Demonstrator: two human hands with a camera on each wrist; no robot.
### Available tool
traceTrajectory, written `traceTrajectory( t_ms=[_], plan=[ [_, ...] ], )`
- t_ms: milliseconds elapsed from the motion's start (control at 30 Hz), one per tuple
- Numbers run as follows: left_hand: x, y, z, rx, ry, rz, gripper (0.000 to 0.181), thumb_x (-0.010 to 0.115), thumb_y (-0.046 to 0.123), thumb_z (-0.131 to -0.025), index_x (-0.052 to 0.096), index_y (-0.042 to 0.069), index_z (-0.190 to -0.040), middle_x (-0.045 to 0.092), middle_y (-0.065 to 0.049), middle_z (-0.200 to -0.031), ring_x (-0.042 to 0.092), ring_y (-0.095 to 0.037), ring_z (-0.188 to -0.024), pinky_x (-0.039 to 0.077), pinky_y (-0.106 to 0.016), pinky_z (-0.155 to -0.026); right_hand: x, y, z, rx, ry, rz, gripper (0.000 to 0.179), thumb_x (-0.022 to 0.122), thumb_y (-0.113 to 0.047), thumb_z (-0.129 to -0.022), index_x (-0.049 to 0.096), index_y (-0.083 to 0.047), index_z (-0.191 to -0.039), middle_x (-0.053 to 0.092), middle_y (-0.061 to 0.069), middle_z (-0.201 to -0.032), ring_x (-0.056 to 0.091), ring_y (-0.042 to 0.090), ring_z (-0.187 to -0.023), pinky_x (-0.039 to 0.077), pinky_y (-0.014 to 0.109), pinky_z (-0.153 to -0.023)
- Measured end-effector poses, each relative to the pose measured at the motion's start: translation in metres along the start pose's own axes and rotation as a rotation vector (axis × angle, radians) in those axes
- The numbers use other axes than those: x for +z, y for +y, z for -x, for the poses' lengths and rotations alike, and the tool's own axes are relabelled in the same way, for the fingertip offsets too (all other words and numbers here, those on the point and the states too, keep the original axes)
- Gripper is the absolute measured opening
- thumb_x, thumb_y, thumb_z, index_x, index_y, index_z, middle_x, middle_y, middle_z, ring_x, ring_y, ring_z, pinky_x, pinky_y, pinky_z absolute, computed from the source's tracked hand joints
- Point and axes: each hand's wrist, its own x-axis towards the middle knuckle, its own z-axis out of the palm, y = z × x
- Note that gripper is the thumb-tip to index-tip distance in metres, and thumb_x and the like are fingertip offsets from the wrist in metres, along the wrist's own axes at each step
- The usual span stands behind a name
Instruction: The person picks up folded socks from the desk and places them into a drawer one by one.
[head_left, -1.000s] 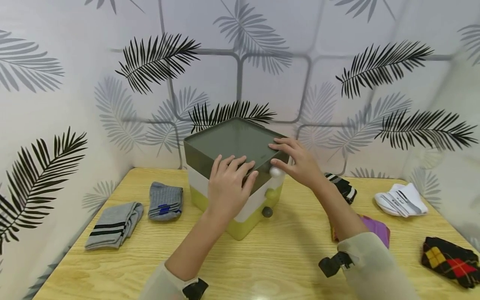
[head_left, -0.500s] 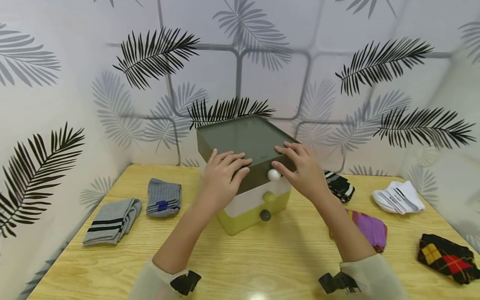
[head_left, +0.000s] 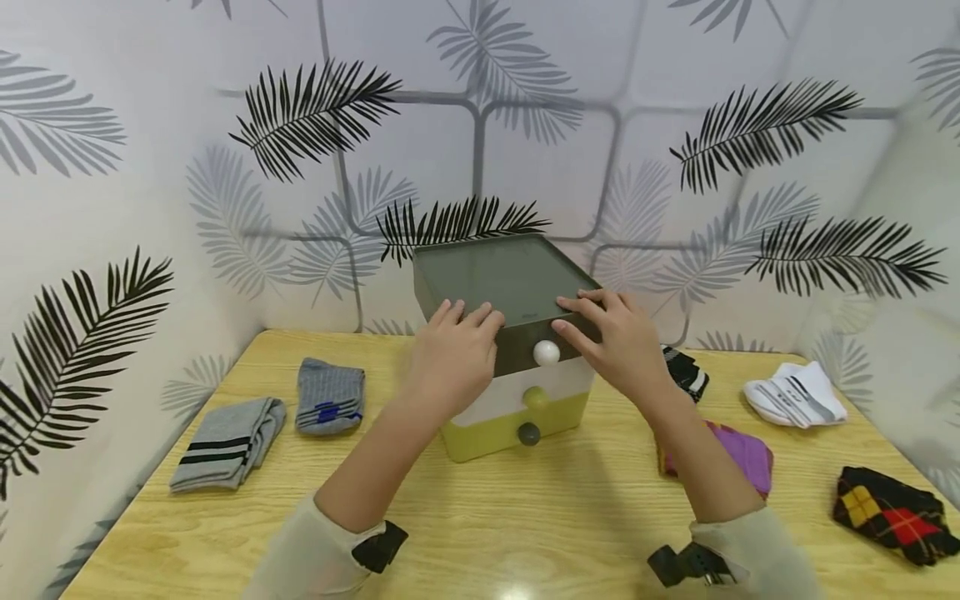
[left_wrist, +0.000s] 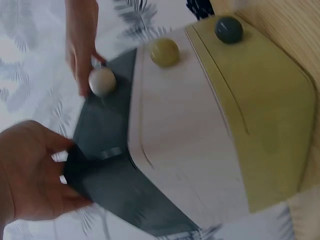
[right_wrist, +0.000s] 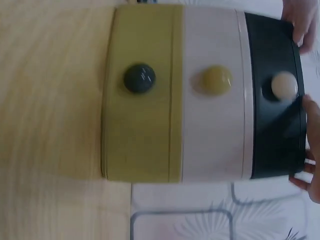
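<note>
A small three-tier drawer box (head_left: 510, 275) stands on the table. Its top tier is dark grey-green, the middle one white and the lowest yellow-green. On the front are a white knob (head_left: 547, 352), a yellow-green knob (head_left: 536, 397) and a dark grey knob (head_left: 528, 433). My left hand (head_left: 453, 358) grips the front left of the top tier, its fingers bent over the rim. At the front right corner my right hand (head_left: 618, 342) holds the same tier, with fingertips on top and thumb against the front. The left wrist view shows the left hand (left_wrist: 32, 170) at the dark corner.
To the left lie a striped grey sock bundle (head_left: 228, 443) and a ribbed grey one (head_left: 328, 397). On the right are black-and-white socks (head_left: 686, 373), purple socks (head_left: 735, 457), white socks (head_left: 797, 394) and argyle socks (head_left: 892, 515). A leaf-patterned curtain (head_left: 540, 167) hangs behind the table.
The drawer box has turned from corner-on until its knobbed front faces nearly towards me, and its top has shifted right. Both hands have stayed at its top edge. The socks have not moved.
</note>
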Motion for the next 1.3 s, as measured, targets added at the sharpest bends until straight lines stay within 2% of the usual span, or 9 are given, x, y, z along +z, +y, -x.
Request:
traceTrajectory(
  t_ms=[100,200,333,433,567,833,1100,1300],
  plan=[
    [0.002,0.011,-0.003,-0.039,0.035,-0.091,0.031,0.037,0.027,-0.1,0.051,0.012,-0.124,0.05,-0.011,-0.13,0.041,-0.038,-0.121,0.024,-0.046,-0.104,-0.001,0.015,-0.007,-0.057,-0.057,-0.116,0.032,0.057,-0.032,-0.092,0.065,-0.013,-0.117,0.053,0.012,-0.124,0.044,0.032,-0.116,0.037,0.052,-0.091],
    [0.012,0.013,-0.003,-0.069,0.136,-0.143,0.036,0.038,0.033,-0.1,0.053,0.01,-0.123,0.051,-0.013,-0.127,0.044,-0.04,-0.117,0.026,-0.048,-0.102,0.001,0.025,-0.01,-0.113,-0.105,-0.186,0.033,0.052,-0.03,-0.095,0.063,-0.011,-0.121,0.049,0.013,-0.131,0.033,0.032,-0.128,0.026,0.053,-0.1],
    [0.025,0.005,-0.002,-0.025,0.29,-0.179,0.034,0.045,0.032,-0.098,0.058,0.008,-0.117,0.055,-0.01,-0.121,0.049,-0.037,-0.11,0.031,-0.048,-0.099,0.005,0.026,-0.006,-0.138,-0.094,-0.208,0.034,0.054,-0.028,-0.094,0.063,-0.01,-0.121,0.051,0.013,-0.13,0.028,0.031,-0.131,0.022,0.053,-0.103],
    [0.03,-0.003,-0.005,0.036,0.338,-0.145,0.031,0.047,0.03,-0.097,0.059,0.008,-0.115,0.057,-0.009,-0.117,0.05,-0.037,-0.108,0.031,-0.049,-0.099,0.003,0.022,-0.002,-0.092,-0.071,-0.195,0.032,0.055,-0.027,-0.094,0.063,-0.011,-0.12,0.052,0.012,-0.129,0.028,0.029,-0.131,0.023,0.052,-0.103],
    [0.031,-0.013,-0.009,0.092,0.304,-0.076,0.031,0.046,0.028,-0.098,0.058,0.008,-0.118,0.057,-0.009,-0.12,0.048,-0.036,-0.112,0.028,-0.049,-0.101,0.001,0.013,0.001,-0.048,-0.056,-0.136,0.033,0.056,-0.027,-0.093,0.063,-0.012,-0.121,0.051,0.013,-0.129,0.029,0.03,-0.131,0.025,0.053,-0.101],
    [0.032,-0.027,-0.018,0.139,0.195,0.023,0.037,0.043,0.03,-0.099,0.055,0.008,-0.125,0.053,-0.008,-0.127,0.041,-0.034,-0.12,0.02,-0.047,-0.105,-0.001,0.002,0.008,0.013,-0.028,-0.04,0.032,0.055,-0.028,-0.094,0.064,-0.011,-0.119,0.052,0.017,-0.127,0.031,0.035,-0.129,0.028,0.054,-0.099],
    [0.036,-0.034,-0.03,0.168,0.184,0.107,0.037,0.042,0.031,-0.099,0.055,0.009,-0.125,0.052,-0.007,-0.128,0.04,-0.033,-0.122,0.017,-0.046,-0.106,-0.006,-0.004,0.007,0.069,-0.037,-0.001,0.035,0.052,-0.032,-0.095,0.064,-0.009,-0.119,0.052,0.02,-0.125,0.033,0.039,-0.127,0.03,0.056,-0.097],
    [0.037,-0.033,-0.038,0.162,0.168,0.112,0.037,0.04,0.032,-0.1,0.055,0.01,-0.126,0.051,-0.006,-0.129,0.04,-0.032,-0.122,0.018,-0.046,-0.106,-0.009,-0.001,0.005,0.092,-0.041,0.007,0.036,0.053,-0.032,-0.094,0.064,-0.009,-0.118,0.053,0.02,-0.125,0.033,0.038,-0.127,0.03,0.057,-0.096]
  ],
)
